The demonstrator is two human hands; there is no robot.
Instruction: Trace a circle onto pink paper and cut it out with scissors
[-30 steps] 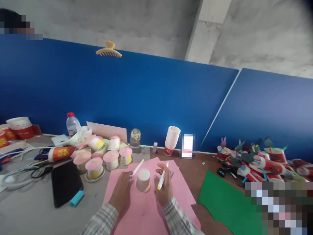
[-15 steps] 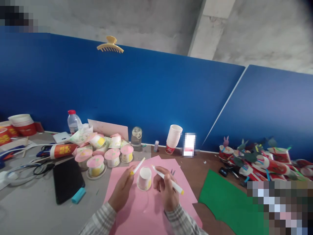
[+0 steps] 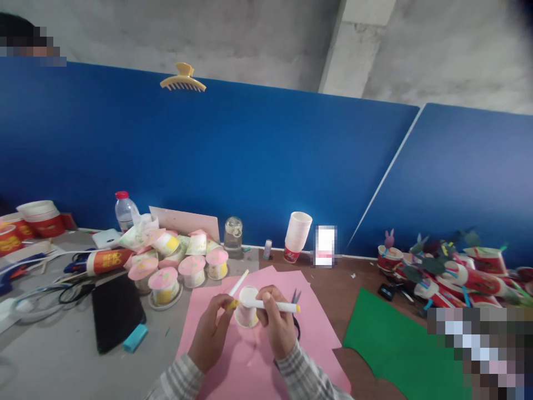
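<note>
A small white paper cup [image 3: 246, 316] stands upside down on a pink paper sheet [image 3: 233, 366] in front of me. My left hand [image 3: 213, 333] is closed on a white pen cap with a yellow end [image 3: 236, 290], right beside the cup. My right hand [image 3: 277, 325] grips a white marker [image 3: 270, 305] that lies level, its tip over the cup's upturned bottom. Scissors [image 3: 295, 297] lie on the pink sheet just behind my right hand.
Several pink-topped decorated cups [image 3: 189, 269] cluster at left, with a black tablet [image 3: 117, 311], a teal block [image 3: 134, 338] and a water bottle [image 3: 124, 211]. A stack of white cups [image 3: 297, 233] stands by the blue partition. Green paper [image 3: 395, 344] and red cup crafts [image 3: 449, 272] lie right.
My right hand turned the marker from upright to level and brought its tip onto the cup's bottom. My left hand kept the cap and stayed beside the cup.
</note>
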